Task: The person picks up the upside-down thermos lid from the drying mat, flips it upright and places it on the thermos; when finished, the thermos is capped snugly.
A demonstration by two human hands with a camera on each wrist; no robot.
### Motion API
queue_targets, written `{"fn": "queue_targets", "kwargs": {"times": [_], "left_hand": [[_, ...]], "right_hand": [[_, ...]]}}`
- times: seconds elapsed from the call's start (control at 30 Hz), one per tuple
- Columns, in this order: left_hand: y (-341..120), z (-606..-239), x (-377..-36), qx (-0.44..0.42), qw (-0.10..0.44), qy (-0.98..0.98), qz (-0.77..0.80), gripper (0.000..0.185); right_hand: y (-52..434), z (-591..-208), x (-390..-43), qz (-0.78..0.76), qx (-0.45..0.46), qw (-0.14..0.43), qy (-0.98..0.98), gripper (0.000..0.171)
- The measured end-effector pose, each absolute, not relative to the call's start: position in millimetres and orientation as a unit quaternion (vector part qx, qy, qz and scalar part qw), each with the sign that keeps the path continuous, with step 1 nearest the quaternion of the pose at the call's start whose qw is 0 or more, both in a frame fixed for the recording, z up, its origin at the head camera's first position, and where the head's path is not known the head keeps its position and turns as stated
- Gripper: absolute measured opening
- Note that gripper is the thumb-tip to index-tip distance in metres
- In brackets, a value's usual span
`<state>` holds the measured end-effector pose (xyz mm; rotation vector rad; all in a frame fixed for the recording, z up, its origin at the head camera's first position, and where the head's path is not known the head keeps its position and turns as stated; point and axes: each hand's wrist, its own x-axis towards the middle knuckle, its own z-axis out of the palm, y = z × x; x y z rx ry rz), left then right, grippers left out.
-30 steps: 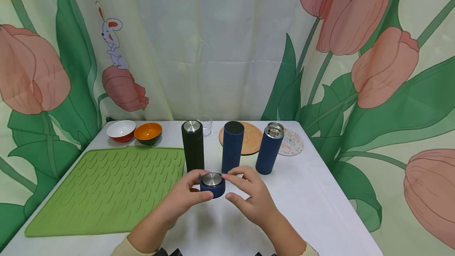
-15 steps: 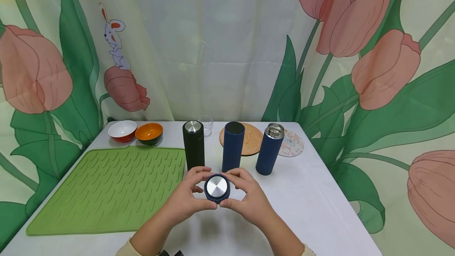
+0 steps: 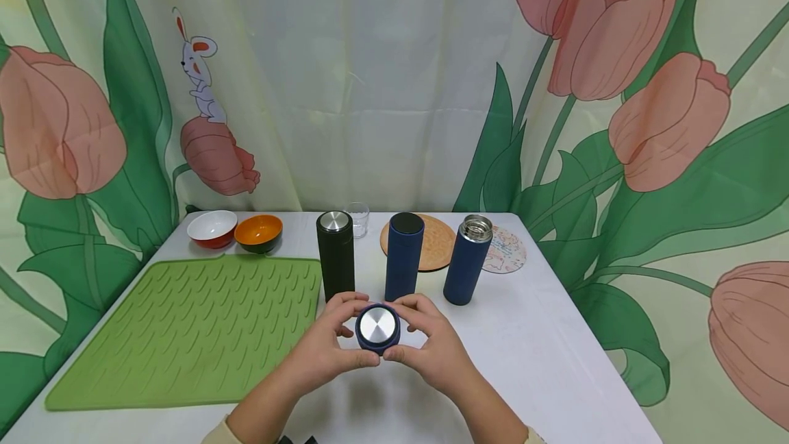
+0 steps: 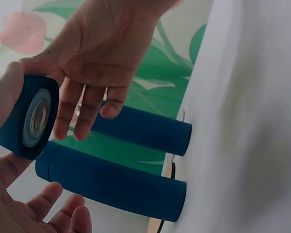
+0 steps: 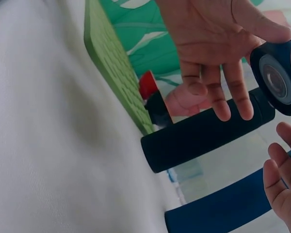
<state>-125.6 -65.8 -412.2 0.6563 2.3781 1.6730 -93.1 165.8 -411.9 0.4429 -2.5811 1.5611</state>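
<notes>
Since a second ago the blue lid was lifted off the worktop and tilted, steel top toward the camera; left hand and right hand both pinch its rim, lid between the two grips; behind stand the black flask and two blue flasks.

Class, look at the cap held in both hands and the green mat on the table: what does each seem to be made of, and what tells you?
Cap: its matte dark blue side looks like coated metal or plastic, which is unclear; its top disc looks like brushed steel, grey with a soft sheen. Green mat: probably silicone or rubber, matte, flat, with moulded raised ridges.
</notes>
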Motion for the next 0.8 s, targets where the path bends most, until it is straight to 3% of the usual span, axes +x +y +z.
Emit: {"fn": "queue_targets", "kwargs": {"times": [0.3,0.4,0.5,0.6,0.7,0.8], "left_hand": [[-61.6,-411.6,-121.8,0.22,0.055,0.8,0.555,0.058],[-61.3,-412.3,-121.4,0.215,0.052,0.8,0.558,0.055],[-61.1,-413.5,-121.3,0.21,0.051,0.798,0.562,0.053],[-61.8,-414.9,-121.2,0.203,0.051,0.797,0.567,0.053],[-63.2,-416.1,-120.9,0.196,0.052,0.796,0.57,0.055],[-63.7,-416.3,-120.2,0.188,0.055,0.798,0.57,0.055]], "right_hand": [[168.3,-411.6,-90.8,0.525,0.148,0.042,-0.837,0.061],[170.0,-410.4,-90.5,0.516,0.159,0.05,-0.84,0.053],[177.3,-407.5,-91.5,0.477,0.176,0.129,-0.852,0.038],[194.1,-400.5,-97.3,0.429,0.173,0.272,-0.844,0.032],[216.9,-389.2,-106.7,0.4,0.12,0.376,-0.827,0.044],[239.2,-380.8,-118.1,0.397,0.033,0.387,-0.831,0.065]]}}
